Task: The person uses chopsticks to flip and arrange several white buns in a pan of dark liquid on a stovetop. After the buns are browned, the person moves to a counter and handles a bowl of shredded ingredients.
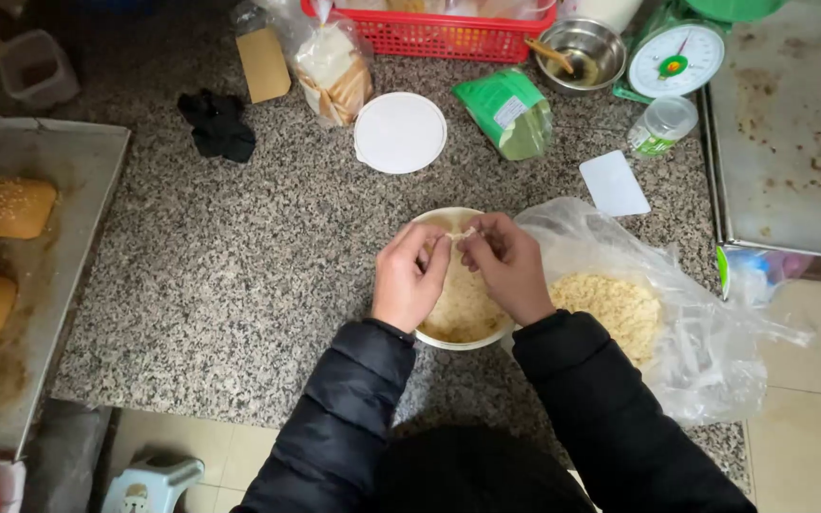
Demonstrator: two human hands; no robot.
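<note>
A white bowl (461, 285) of pale crumbs is sitting near the front edge of a speckled stone surface (239, 266), just below the middle of the view. Both hands are working over it. The left hand (409, 277) and right hand (507, 266) are meeting at the bowl's 12 o'clock side, their fingers (429, 249) closed in a pinch on a small pale piece between them, seemingly breaking it up.

Touching the bowl at 3 o'clock, an open clear plastic bag (705, 351) is holding more crumbs and is hanging partly past the surface edge. At 12 o'clock, farther back, a round white lid (400, 132) is lying flat. A green pouch (510, 112), a small metal bowl (582, 52) and a green kitchen scale (674, 60) are lying toward 1 o'clock. A tray (49, 275) with sesame buns (0, 206) is resting well apart at 9 o'clock.

Risks, as a judgement: crumbs could be falling outside the rim, since the pinch is happening near its far edge. The loose bag could be sliding off, spilling its contents onto the floor. A sleeve could be nudging the bowl toward the edge.
</note>
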